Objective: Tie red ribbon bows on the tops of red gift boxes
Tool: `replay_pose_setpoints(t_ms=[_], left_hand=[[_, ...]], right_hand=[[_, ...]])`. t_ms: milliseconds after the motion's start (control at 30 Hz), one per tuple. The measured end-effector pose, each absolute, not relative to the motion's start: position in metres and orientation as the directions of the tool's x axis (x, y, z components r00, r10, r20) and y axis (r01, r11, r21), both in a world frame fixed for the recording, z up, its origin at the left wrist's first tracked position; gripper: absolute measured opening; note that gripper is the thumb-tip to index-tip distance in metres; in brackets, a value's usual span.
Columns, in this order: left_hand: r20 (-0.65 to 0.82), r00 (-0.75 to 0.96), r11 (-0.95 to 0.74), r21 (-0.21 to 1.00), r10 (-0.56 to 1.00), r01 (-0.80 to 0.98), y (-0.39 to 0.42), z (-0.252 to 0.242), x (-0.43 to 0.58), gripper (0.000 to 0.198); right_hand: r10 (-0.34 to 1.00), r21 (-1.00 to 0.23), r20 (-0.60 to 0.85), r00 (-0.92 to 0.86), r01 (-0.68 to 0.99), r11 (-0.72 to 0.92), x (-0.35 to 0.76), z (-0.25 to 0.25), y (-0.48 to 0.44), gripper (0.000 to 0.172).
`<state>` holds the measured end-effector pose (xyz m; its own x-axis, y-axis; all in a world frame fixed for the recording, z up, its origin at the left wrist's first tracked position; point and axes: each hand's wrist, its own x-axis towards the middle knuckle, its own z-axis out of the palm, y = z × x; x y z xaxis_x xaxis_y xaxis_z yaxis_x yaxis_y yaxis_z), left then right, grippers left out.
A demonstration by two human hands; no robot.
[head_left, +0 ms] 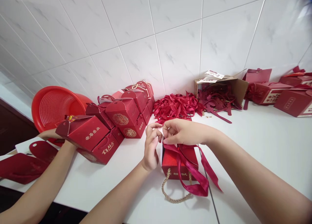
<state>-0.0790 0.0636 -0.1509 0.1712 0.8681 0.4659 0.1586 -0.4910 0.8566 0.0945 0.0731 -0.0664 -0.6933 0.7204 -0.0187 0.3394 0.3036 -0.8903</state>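
A small red gift box [179,162] stands on the white counter in front of me. A beige rope handle [174,193] hangs off its front. A dark red ribbon [193,177] trails from its top down over the front and right side. My right hand [182,131] rests over the top of the box, fingers pinched on the ribbon. My left hand [151,147] is just left of the box, with thumb and fingers closed on the ribbon end close to my right fingertips.
Several closed red gift boxes [126,115] are stacked at the left, beside a red plastic basket [52,105]. Another person's hand [50,133] touches a red box [83,131]. Loose ribbons [176,105], a cardboard box [220,87] and more red boxes [280,94] line the tiled wall.
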Motion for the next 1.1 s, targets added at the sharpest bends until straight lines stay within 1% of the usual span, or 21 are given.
replay_pose_setpoints(t_ms=[67, 100, 200, 300, 467, 533, 600, 700, 800, 833, 933, 967, 1000, 1033, 1100], left_hand=[[0.577, 0.176, -0.603, 0.772, 0.798, 0.201, 0.063, -0.15, -0.081, 0.031], [0.611, 0.185, -0.638, 0.736, 0.77, 0.226, 0.062, -0.149, -0.081, 0.028], [0.635, 0.198, -0.663, 0.687, 0.747, 0.298, 0.061, -0.146, -0.081, 0.024], [0.647, 0.188, -0.668, 0.669, 0.739, 0.325, 0.06, -0.143, -0.08, 0.021], [0.635, 0.159, -0.648, 0.689, 0.756, 0.324, 0.064, -0.141, -0.076, 0.02], [0.599, 0.138, -0.598, 0.694, 0.789, 0.402, 0.071, -0.143, -0.076, 0.019], [0.525, 0.096, -0.49, 0.695, 0.846, 0.526, 0.082, -0.145, -0.08, 0.018], [0.406, 0.01, -0.316, 0.697, 0.914, 0.644, 0.102, -0.152, -0.094, 0.021], [0.338, -0.072, -0.207, 0.717, 0.938, 0.665, 0.117, -0.156, -0.112, 0.033], [0.331, -0.098, -0.187, 0.727, 0.939, 0.661, 0.119, -0.156, -0.116, 0.033], [0.344, -0.14, -0.195, 0.773, 0.929, 0.604, 0.117, -0.151, -0.117, 0.022], [0.348, -0.137, -0.213, 0.793, 0.927, 0.571, 0.114, -0.148, -0.114, 0.019], [0.348, -0.124, -0.232, 0.81, 0.929, 0.539, 0.111, -0.145, -0.109, 0.019], [0.337, -0.096, -0.252, 0.838, 0.937, 0.485, 0.106, -0.143, -0.103, 0.025], [0.28, 0.01, -0.27, 0.914, 0.96, 0.301, 0.097, -0.139, -0.092, 0.035]], right_hand=[[0.714, -0.896, -0.009, -0.7, 0.323, 0.306, 0.095, -0.067, 0.074, 0.009], [0.709, -0.902, -0.007, -0.705, 0.31, 0.3, 0.095, -0.067, 0.074, 0.01], [0.702, -0.917, -0.009, -0.713, 0.286, 0.278, 0.095, -0.066, 0.074, 0.01], [0.717, -0.902, 0.001, -0.697, 0.308, 0.301, 0.095, -0.066, 0.073, 0.01], [0.75, -0.855, 0.055, -0.659, 0.356, 0.376, 0.095, -0.065, 0.073, 0.008], [0.771, -0.838, 0.109, -0.628, 0.358, 0.411, 0.097, -0.063, 0.073, 0.007], [0.794, -0.816, 0.169, -0.583, 0.37, 0.445, 0.101, -0.059, 0.073, 0.006], [0.824, -0.765, 0.185, -0.536, 0.447, 0.463, 0.113, -0.052, 0.072, 0.005], [0.836, -0.697, 0.112, -0.537, 0.557, 0.451, 0.131, -0.046, 0.072, 0.008], [0.841, -0.667, 0.076, -0.535, 0.6, 0.441, 0.136, -0.045, 0.071, 0.01], [0.869, -0.553, -0.052, -0.492, 0.739, 0.385, 0.149, -0.043, 0.07, 0.021], [0.872, -0.518, -0.097, -0.479, 0.773, 0.367, 0.15, -0.043, 0.069, 0.027], [0.869, -0.492, -0.14, -0.474, 0.795, 0.355, 0.151, -0.044, 0.068, 0.034], [0.861, -0.477, -0.18, -0.476, 0.807, 0.347, 0.15, -0.044, 0.067, 0.04], [0.84, -0.46, -0.243, -0.484, 0.82, 0.339, 0.145, -0.046, 0.066, 0.05]])
